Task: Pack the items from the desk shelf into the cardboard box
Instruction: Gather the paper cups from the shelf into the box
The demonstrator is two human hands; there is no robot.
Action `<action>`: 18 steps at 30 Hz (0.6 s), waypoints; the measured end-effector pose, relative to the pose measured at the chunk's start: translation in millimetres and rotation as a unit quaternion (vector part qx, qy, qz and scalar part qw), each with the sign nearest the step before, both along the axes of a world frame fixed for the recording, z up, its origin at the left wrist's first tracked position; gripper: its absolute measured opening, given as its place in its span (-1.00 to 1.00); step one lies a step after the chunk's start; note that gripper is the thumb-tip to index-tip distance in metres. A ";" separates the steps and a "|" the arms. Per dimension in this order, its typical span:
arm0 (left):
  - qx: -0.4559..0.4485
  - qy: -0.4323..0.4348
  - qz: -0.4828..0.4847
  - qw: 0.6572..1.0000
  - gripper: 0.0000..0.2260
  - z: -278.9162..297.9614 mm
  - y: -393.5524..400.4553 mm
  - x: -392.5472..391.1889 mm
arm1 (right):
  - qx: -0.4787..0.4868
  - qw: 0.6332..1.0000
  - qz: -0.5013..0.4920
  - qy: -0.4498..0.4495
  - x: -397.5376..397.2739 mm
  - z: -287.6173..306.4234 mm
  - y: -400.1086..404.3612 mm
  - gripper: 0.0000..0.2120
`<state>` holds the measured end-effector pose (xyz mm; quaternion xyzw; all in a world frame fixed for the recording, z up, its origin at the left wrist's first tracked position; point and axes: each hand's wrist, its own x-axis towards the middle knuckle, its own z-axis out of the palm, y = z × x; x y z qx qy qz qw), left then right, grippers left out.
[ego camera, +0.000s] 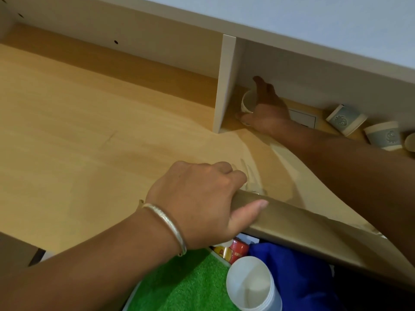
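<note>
Box flap [292, 223] gripped by left hand [202, 198], right hand [267, 108] on cup [248, 104]

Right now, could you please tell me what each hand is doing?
Left hand: grips the edge of the cardboard box flap.
Right hand: curled round a paper cup in the shelf compartment.

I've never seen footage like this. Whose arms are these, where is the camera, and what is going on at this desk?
There is no machine: a person wears a camera on the head, looking down at their own hands. The right hand reaches into the white desk shelf and grips a small pale paper cup. Two more blue-banded paper cups lie tipped over further right. The left hand holds the brown cardboard flap of the box. Below sit a green turf-like mat, blue cloth and a white plastic cup.
</note>
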<state>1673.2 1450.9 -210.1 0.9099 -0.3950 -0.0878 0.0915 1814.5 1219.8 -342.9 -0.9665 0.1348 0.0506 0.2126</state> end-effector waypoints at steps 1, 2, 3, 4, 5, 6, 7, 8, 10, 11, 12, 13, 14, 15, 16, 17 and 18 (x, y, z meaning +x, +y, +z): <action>-0.002 -0.003 0.000 1.000 -0.39 0.2 0.7 -1.8 | -0.024 1.000 0.012 0.015 -0.6 -3.0 0.4 -0.16; -0.003 -0.006 0.000 1.000 -0.40 0.4 1.3 -3.2 | -0.046 0.998 0.018 0.030 -1.3 -4.8 1.0 -0.24; -0.004 -0.011 -0.001 1.000 -0.40 0.2 2.0 -4.1 | -0.059 0.997 0.018 0.041 -1.9 -5.0 1.8 -0.30; -0.006 -0.016 -0.001 1.000 -0.39 -0.2 2.6 -4.9 | -0.062 0.997 0.017 0.048 -2.4 -3.0 3.1 -0.33; -0.007 -0.021 -0.001 1.000 -0.39 -0.8 3.1 -5.5 | -0.060 0.997 0.019 0.049 -3.7 -0.6 4.2 -0.34; -0.007 -0.027 -0.004 1.000 -0.39 -1.6 2.9 -5.8 | -0.057 0.997 0.023 0.043 -6.3 3.4 4.7 -0.34; -0.007 -0.032 -0.008 0.999 -0.38 -2.3 2.7 -5.8 | -0.056 0.998 0.028 0.032 -10.3 8.4 4.5 -0.33; -0.007 -0.035 -0.011 0.999 -0.38 -2.9 2.2 -5.9 | -0.059 0.998 0.032 0.018 -16.9 14.9 4.5 -0.33; -0.009 -0.040 -0.019 0.999 -0.39 -4.2 1.8 -7.1 | -0.064 0.997 0.046 -0.010 -37.5 33.4 5.5 -0.33; -0.013 -0.047 -0.024 0.999 -0.40 -4.8 1.5 -7.1 | -0.062 0.996 0.057 -0.026 -50.3 45.0 6.8 -0.33; -0.020 -0.053 -0.027 0.998 -0.41 -5.7 1.5 -7.1 | -0.057 0.995 0.069 -0.039 -64.6 57.4 8.7 -0.32; -0.027 -0.059 -0.029 0.998 -0.43 -6.5 1.8 -7.4 | -0.052 0.994 0.078 -0.051 -80.5 69.6 10.5 -0.31; -0.033 -0.064 -0.027 0.997 -0.45 -7.9 2.0 -6.0 | -0.049 0.993 0.088 -0.065 -94.3 82.8 12.9 -0.29; -0.038 -0.066 -0.026 0.997 -0.45 -9.0 2.6 -6.3 | -0.048 0.992 0.090 -0.078 -110.7 95.6 14.0 -0.28; -0.042 -0.069 -0.025 0.996 -0.46 -10.0 3.4 -6.2 | -0.046 0.991 0.087 -0.092 -126.0 109.7 16.1 -0.27; -0.044 -0.073 -0.026 0.996 -0.46 -11.0 4.2 -5.6 | -0.044 0.990 0.080 -0.108 -141.1 123.6 17.7 -0.27; -0.046 -0.077 -0.032 0.995 -0.46 -12.1 4.6 -7.0 | -0.046 0.989 0.069 -0.125 -159.8 137.3 19.2 -0.26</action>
